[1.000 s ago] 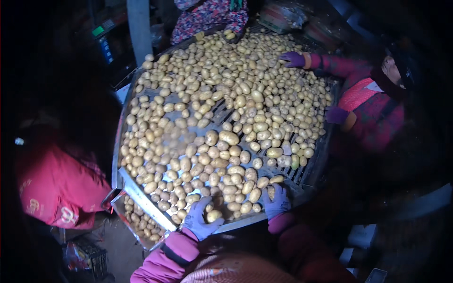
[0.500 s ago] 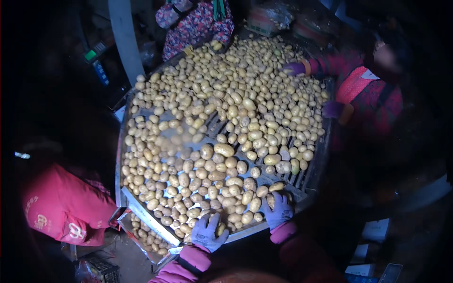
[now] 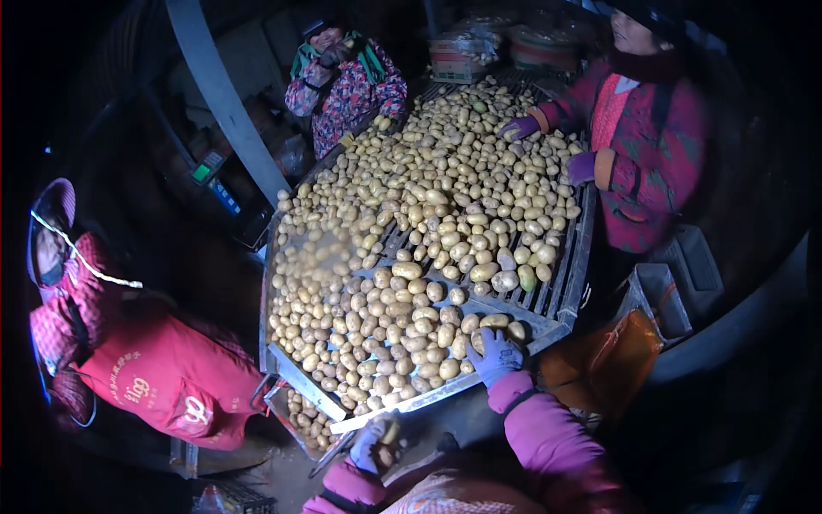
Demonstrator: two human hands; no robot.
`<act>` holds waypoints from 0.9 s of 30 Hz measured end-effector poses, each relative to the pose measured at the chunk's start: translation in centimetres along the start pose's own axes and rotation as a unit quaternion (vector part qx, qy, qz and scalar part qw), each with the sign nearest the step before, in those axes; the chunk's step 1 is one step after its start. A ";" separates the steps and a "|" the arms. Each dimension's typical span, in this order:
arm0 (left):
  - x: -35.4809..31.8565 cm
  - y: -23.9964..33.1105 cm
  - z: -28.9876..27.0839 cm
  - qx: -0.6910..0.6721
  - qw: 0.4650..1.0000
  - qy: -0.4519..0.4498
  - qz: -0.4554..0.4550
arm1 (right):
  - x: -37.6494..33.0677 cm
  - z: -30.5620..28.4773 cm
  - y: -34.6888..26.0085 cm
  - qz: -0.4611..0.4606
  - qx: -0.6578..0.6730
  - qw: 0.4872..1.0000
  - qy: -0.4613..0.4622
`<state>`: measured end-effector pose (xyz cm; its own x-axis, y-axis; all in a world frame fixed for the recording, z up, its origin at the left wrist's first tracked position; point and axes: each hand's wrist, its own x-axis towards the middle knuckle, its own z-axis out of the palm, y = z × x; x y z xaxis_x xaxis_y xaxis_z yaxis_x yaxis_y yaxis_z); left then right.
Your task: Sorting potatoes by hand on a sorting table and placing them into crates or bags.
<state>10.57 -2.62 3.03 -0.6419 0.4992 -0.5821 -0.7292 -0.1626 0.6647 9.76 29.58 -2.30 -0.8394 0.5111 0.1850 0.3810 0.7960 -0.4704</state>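
Note:
Many yellow-brown potatoes [image 3: 377, 308] cover a large metal sorting table [image 3: 548, 330] with a slatted bed. My left hand [image 3: 366, 445], in a pale purple glove, is just off the table's near edge. Its fingers are closed on what look like two potatoes [image 3: 390, 432], slightly blurred. My right hand [image 3: 497, 358], gloved alike, rests at the near right edge of the pile with its fingers spread, touching the potatoes there. Whether its palm covers one is hidden. Below the near left corner, a chute [image 3: 295, 428] holds more potatoes.
A person in a red apron [image 3: 171, 377] stands at the left. Another in a flowered jacket [image 3: 355, 94] is at the far side, and a third [image 3: 651, 137] on the right has purple-gloved hands on the pile. A grey post [image 3: 227, 94] rises at the back left. An orange sack [image 3: 612, 355] lies right.
My left hand has drawn back from the pile over the near edge with potatoes in it. My right hand remains at the pile's edge. The view has tilted up, showing more of the people.

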 end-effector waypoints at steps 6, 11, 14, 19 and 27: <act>-2.5 -2.4 2.2 -0.095 0.994 -0.019 -0.057 | -0.4 -0.4 0.8 -0.057 0.028 0.997 -0.046; -3.9 -2.9 3.6 -0.044 0.995 -0.068 -0.053 | -0.4 -0.1 1.8 -0.071 0.106 0.990 -0.062; -5.1 -2.5 4.9 -0.038 0.997 -0.054 -0.048 | 0.1 0.5 2.2 -0.031 0.094 0.989 -0.112; -8.1 -3.3 4.9 -0.009 0.999 -0.021 0.043 | 0.5 1.7 3.7 -0.152 0.281 0.947 -0.043; -9.5 -6.7 -1.0 -0.098 0.993 -0.040 0.046 | 1.0 2.1 4.1 -0.100 0.133 0.984 -0.058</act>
<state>21.29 -7.08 3.67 -0.6921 0.5395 -0.4795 -0.7062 -0.3686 0.6045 9.62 32.67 -5.85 -0.9321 0.2993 0.2042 0.1009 0.7557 -0.6471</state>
